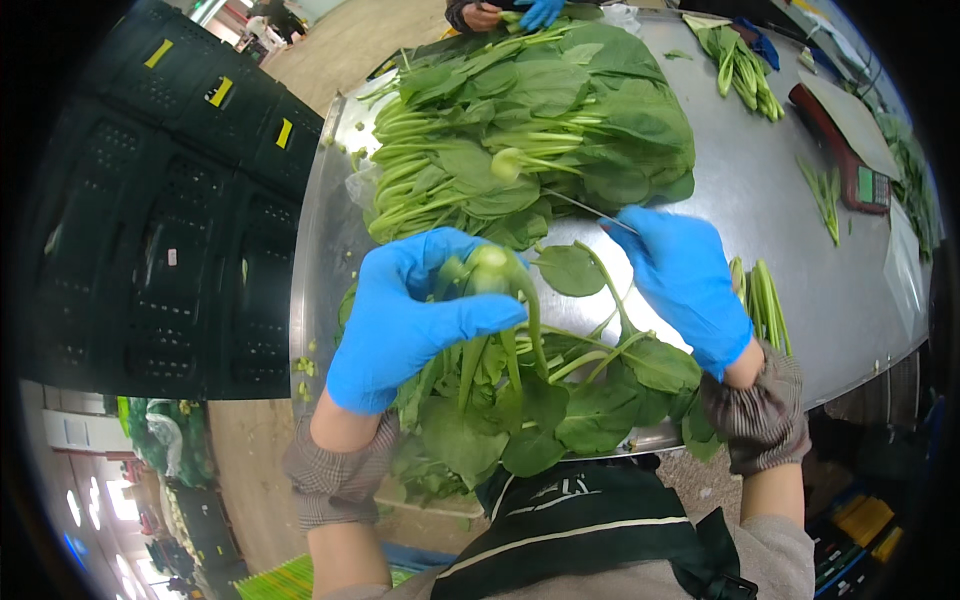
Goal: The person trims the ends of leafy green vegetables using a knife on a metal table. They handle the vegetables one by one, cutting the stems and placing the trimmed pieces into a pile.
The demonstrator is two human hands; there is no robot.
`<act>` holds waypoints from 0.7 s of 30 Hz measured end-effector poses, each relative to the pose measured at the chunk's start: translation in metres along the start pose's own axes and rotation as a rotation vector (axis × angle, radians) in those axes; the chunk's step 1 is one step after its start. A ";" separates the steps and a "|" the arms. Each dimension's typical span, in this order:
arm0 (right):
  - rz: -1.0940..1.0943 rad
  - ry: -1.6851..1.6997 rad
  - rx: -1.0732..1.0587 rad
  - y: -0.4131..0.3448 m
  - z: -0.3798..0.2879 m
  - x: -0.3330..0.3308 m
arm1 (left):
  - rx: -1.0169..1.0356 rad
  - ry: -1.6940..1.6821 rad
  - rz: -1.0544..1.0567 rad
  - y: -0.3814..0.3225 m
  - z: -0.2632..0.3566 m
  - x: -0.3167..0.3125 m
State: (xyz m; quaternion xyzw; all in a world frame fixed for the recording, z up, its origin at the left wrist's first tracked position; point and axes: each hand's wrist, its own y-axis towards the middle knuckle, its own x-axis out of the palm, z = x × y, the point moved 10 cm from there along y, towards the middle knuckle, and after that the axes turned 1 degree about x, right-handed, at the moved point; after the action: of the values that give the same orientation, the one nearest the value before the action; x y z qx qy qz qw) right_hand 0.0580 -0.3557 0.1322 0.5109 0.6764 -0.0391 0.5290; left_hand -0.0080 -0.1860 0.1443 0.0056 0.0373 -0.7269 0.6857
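My left hand (409, 319), in a blue glove, grips a leafy green plant (492, 262) with its cut pale base up and its leaves hanging down. In my gloved right hand (675, 281) is a thin blade, probably a knife (581, 202), its tip pointing left towards a large pile of leafy greens (540, 82). That pile lies beyond both hands, stems mostly to the left, with a loose pale root end (508, 163) on top. Below my hands, loose leaves (600, 405) spread along the near edge of the metal table (720, 150).
Dark green plastic crates (172, 202) stand stacked left of the table. A red scale with a display (855, 150) sits at right, near loose stalks (825, 199) and a bunch of greens (742, 75). Across the table, another person's hands (517, 13) hold greens. More stems (769, 304) lie beside my right wrist.
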 end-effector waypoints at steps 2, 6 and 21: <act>-0.054 0.477 0.184 -0.013 0.005 0.002 | -0.005 0.103 0.091 0.008 0.003 -0.008; -0.037 0.860 0.328 -0.026 -0.034 0.026 | -0.010 0.092 0.148 0.022 -0.009 0.000; -0.407 0.761 0.371 -0.007 0.005 -0.019 | -0.107 0.536 -0.284 0.041 0.020 0.038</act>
State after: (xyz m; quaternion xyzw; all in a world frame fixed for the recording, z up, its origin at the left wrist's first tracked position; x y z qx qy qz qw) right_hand 0.0544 -0.3748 0.1412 0.4319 0.8903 -0.0724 0.1246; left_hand 0.0314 -0.2278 0.1600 0.1557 0.2554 -0.7851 0.5423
